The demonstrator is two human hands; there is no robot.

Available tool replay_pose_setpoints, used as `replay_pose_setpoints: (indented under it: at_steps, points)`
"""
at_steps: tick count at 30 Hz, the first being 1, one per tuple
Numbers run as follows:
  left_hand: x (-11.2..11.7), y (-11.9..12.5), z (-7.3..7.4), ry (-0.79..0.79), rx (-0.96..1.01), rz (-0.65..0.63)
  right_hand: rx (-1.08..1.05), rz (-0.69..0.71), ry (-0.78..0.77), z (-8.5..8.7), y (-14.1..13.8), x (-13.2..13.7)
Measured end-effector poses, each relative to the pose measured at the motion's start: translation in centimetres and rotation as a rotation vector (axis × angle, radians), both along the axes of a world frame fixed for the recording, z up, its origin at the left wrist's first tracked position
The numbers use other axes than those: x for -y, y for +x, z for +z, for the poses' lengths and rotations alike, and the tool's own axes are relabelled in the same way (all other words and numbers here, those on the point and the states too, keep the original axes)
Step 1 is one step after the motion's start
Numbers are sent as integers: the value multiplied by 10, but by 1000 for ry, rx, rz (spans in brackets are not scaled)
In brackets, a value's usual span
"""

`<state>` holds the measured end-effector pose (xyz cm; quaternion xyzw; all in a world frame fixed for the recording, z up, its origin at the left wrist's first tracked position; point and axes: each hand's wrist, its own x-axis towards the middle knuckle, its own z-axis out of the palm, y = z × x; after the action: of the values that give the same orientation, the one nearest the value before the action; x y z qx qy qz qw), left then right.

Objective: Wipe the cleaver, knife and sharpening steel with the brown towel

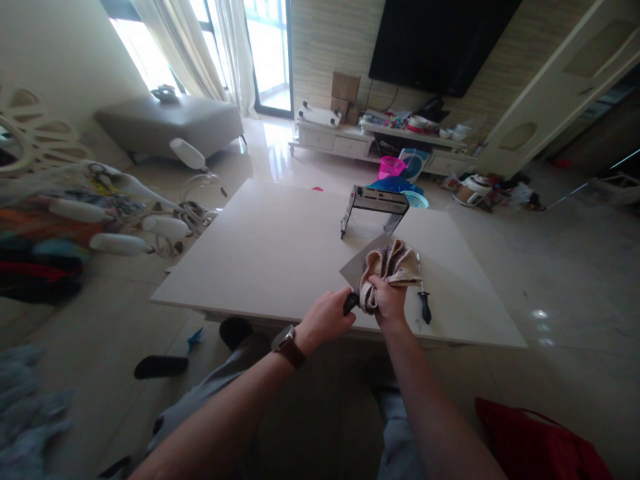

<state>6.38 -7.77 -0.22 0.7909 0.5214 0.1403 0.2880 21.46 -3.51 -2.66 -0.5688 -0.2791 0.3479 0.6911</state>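
My left hand (327,317), with a watch on its wrist, is closed around the black handle of a cleaver (355,267). The wide metal blade points away from me over the white table. A beige and brown cloth (397,263) is bunched in my right hand (390,301), which is closed on it. The cloth lies against the blade and covers part of it. To the right of the cloth, a sharpening steel (425,307) with a black handle rests on the table. Beyond the blade stands a knife block (377,198) with a dark slotted top and clear sides.
The white table (260,247) has its near edge just in front of my legs. Behind it are a pink basket (391,167) and a low TV cabinet (333,141). A red bag (540,440) lies at lower right, and lamp arms with white shades (165,227) stand at left.
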Motion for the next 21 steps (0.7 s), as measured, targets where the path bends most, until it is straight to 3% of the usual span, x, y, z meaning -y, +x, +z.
replay_pose_setpoints:
  at_steps: [5, 14, 21]
  points:
    - [0, -4, -3, 30, 1, -46, -60, -95, 15, 1, 4, -2]
    - [-7, -5, -9, 53, 12, 48, 69, 122, -13, -9, -17, 4]
    - [-10, -6, -6, 45, 1, 54, 104, 119, -28, -9, -22, 7]
